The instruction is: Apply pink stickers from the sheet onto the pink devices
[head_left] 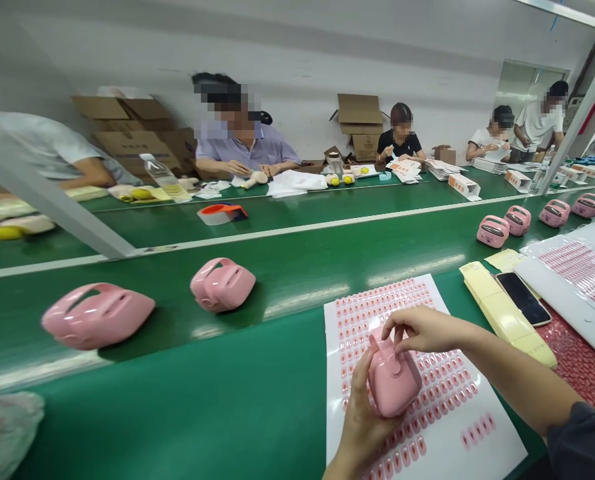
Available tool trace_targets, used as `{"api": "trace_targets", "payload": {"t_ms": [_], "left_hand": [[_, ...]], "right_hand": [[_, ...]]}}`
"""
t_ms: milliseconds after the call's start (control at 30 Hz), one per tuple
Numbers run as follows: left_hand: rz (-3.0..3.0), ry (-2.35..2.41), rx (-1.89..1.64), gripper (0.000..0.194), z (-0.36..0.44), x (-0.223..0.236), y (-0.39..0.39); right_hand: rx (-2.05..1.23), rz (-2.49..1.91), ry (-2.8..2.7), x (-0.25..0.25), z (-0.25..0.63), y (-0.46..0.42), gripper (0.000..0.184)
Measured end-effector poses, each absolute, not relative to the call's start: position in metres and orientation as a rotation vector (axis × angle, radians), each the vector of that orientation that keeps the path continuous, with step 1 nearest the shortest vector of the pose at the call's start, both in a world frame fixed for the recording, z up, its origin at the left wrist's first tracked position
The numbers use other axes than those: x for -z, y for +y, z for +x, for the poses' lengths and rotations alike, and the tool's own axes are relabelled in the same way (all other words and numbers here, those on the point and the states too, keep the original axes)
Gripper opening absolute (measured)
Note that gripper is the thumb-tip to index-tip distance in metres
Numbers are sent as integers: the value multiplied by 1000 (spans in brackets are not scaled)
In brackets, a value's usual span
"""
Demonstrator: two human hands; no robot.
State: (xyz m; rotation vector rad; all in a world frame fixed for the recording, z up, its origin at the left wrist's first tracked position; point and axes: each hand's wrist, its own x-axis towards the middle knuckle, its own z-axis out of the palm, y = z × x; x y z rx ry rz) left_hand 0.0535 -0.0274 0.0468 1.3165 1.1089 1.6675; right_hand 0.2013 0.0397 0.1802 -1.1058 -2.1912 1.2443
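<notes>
My left hand (361, 420) is wrapped round a small pink plastic case with a carrying handle (395, 387), holding it tilted up from below and the side. At the top of that case, beside its handle, my right hand (417, 330) has its thumb and fingers bent together and touching the surface. Whatever may be between those fingertips is too small to make out. Under both hands lies a white sheet of small oval pink stickers (347, 327), set in rows, with some spots bare near its lower right.
Two pink cases (222, 285) stand on the green belt to the left, several more (493, 231) at the right. Yellow paper strips (507, 313), a phone (523, 298) and another sticker sheet (585, 270) lie right. Orange tape dispenser (221, 213) and co-workers are across the belt.
</notes>
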Motion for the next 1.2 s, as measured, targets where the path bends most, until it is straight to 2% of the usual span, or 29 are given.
{"api": "trace_targets", "payload": {"t_ms": [367,567,733,867,933,1033,1200], "left_hand": [[1409,1067,-1632,76,47,-39,-25],[1168,1063,-1774,73,57,-49,-27],[1202,1054,-1758,74,53,-48,-26],[1354,1048,-1601,76,38,-40,-21],[1405,1051,-1583,76,33,-38,-19],[1380,1070,-1573,77,30,-41,-19],[1168,1061,-1583,76,35,-43,-20]], "right_hand": [[-1110,-1098,-2354,-183,192,30,26],[-1071,-1098,-2338,-178,191,26,24],[-838,-983,-2402,-169,190,25,20],[-503,-800,-2494,-157,192,24,18],[-331,-718,-2533,-150,195,21,21],[-229,-687,-2545,-141,202,13,35],[-547,-922,-2357,-132,206,9,53]]}}
